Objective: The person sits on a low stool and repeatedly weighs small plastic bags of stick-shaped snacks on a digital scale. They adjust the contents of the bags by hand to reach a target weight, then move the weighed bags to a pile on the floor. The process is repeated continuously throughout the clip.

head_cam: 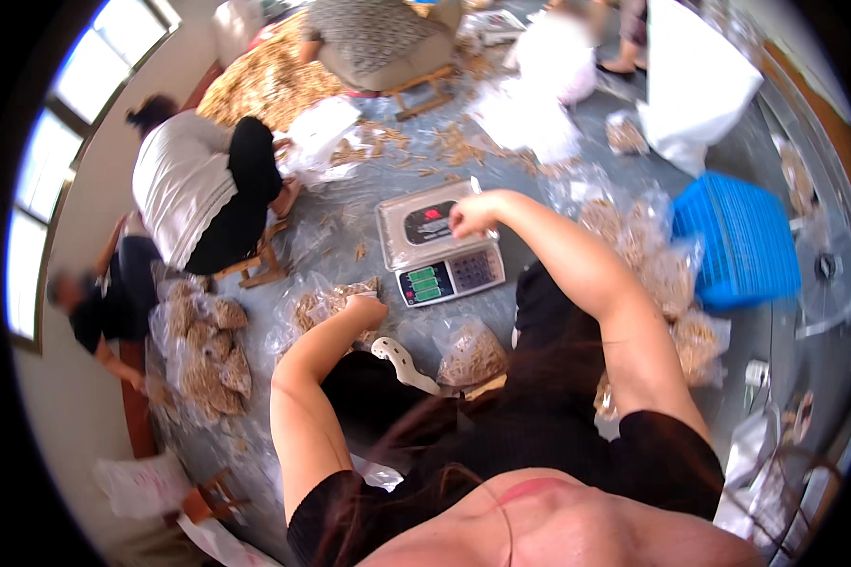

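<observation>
A digital weighing scale point(450, 282) with a metal tray point(397, 227) stands on the floor before me. My right hand point(474, 214) hovers over or touches the tray's right side; its fingers are bent, and I cannot tell whether they hold anything small. To the scale's lower left, my left hand point(366, 312) is at a clear plastic bag of brown, stick-like dried pieces point(312, 312); its fingers are partly hidden, so its grip is unclear. Between my knees sits another filled clear bag point(472, 354), below the scale.
Filled bags point(206, 354) are heaped at the left, more point(638, 241) at the right by a blue plastic basket point(737, 241). A large brown pile point(269, 71) and scattered pieces lie ahead. Several people sit or crouch around, some on wooden stools. A white sack point(695, 78) stands upper right.
</observation>
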Demonstrator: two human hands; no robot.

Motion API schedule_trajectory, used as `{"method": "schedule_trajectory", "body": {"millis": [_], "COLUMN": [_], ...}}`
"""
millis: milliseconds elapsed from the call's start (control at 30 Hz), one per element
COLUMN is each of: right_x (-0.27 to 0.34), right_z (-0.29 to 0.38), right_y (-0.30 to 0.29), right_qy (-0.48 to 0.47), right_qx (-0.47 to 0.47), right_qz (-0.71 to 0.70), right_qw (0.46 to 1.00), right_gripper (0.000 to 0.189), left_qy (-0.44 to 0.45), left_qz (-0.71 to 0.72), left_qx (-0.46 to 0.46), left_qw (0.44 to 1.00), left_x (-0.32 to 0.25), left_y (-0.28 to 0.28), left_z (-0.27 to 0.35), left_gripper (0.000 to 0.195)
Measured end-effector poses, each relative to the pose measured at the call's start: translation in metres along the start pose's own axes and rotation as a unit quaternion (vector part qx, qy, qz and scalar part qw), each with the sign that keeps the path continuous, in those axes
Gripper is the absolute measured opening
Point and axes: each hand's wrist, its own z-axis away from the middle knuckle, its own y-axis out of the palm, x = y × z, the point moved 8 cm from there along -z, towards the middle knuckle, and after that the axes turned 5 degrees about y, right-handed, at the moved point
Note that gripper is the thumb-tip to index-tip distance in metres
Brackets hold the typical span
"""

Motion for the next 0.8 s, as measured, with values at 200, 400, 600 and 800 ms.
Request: {"method": "schedule_trajectory", "body": {"millis": [200, 400, 600, 800], "right_x": [-0.012, -0.053, -0.188, -0.315], "right_z": [-0.001, 0.070, 0.168, 0.268], "right_y": [-0.050, -0.058, -0.088, -0.022], "right_qy": [-0.047, 0.009, -0.103, -0.324], "right_qx": [-0.161, -0.248, -0.505, -0.545], "right_qz": [-0.058, -0.250, -0.699, -0.770], "right_qw": [0.984, 0.936, 0.496, -0.074], "right_gripper": [0.040, 0.048, 0.051, 0.082], "left_qy": [0.000, -0.039, -0.004, 0.032], "left_qz": [-0.033, -0.023, -0.054, -0.072], "left_qx": [0.061, 0.085, 0.018, 0.006], "left_qw": [0.998, 0.995, 0.998, 0.997], "left_x": [0.004, 0.016, 0.014, -0.012], "left_y": [0.017, -0.009, -0.053, -0.061], "left_z": [-0.013, -0.024, -0.052, -0.083], "left_gripper": [0.032, 0.036, 0.030, 0.029]}}
